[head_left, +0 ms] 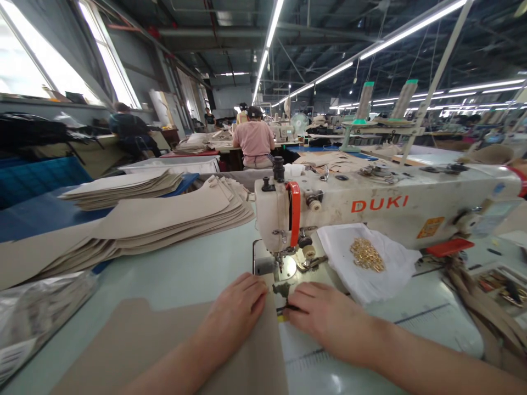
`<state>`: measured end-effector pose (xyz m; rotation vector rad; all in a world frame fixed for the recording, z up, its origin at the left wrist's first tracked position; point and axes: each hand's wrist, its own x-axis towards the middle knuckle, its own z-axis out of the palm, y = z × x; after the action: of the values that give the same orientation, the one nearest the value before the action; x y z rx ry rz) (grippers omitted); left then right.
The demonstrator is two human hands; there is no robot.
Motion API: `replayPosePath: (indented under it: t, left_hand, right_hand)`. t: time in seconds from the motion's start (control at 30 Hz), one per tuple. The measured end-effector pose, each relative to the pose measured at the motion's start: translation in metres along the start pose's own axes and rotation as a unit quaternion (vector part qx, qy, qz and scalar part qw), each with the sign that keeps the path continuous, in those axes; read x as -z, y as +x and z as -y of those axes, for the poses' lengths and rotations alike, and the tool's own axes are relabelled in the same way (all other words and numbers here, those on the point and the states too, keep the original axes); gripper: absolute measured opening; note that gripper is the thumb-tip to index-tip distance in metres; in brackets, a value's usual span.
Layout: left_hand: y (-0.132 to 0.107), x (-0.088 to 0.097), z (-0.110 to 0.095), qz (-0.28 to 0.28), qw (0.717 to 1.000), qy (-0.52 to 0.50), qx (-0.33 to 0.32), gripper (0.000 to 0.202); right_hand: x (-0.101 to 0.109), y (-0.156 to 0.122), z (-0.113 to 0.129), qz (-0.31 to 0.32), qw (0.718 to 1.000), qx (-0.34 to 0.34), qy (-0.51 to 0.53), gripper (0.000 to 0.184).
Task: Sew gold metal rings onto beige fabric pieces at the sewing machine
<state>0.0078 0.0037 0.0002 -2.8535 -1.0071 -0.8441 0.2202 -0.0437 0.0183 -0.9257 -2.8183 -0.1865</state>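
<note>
A white sewing machine [325,203] marked DUKI stands in front of me, its needle and presser foot above a shiny needle plate [289,267]. A flat beige fabric panel [181,323] lies on the table with one corner just before the presser foot. My left hand [241,302] grips the panel near that corner, fingers bent and pressed together. To the right of the panel's edge, my right hand [321,312] rests low by the plate with curled fingers. Whatever is under its fingertips is hidden.
Stacked beige panels [173,214] lie at the left, with a clear plastic bag [37,318] in front. On the machine bed sits a white cloth [341,258] holding small gold metal pieces [366,254]. Beige strips [481,307] hang at the right. A person in pink [254,137] sits ahead.
</note>
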Motion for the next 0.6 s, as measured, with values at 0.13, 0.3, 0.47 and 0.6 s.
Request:
replayPosePath:
  t: [0.13, 0.3, 0.47, 0.6]
  left_hand:
    - [-0.001, 0.000, 0.000, -0.010, 1.000, -0.007, -0.002, 0.016]
    - [-0.002, 0.000, 0.001, -0.003, 1.000, -0.010, -0.005, 0.017]
    - [-0.003, -0.003, 0.004, -0.001, 1.000, -0.013, -0.001, 0.017]
    - [-0.002, -0.003, 0.003, -0.013, 1.000, -0.017, 0.003, 0.017]
  right_hand:
    - [-0.002, 0.000, 0.008, -0.021, 1.000, 0.015, -0.007, 0.011]
    - [-0.013, 0.015, 0.007, -0.065, 0.998, -0.001, 0.004, 0.005]
    - [-0.008, 0.011, 0.001, -0.043, 0.998, 0.049, 0.010, 0.006]
    - [0.003, -0.004, 0.001, -0.024, 0.997, 0.075, -0.001, 0.012]
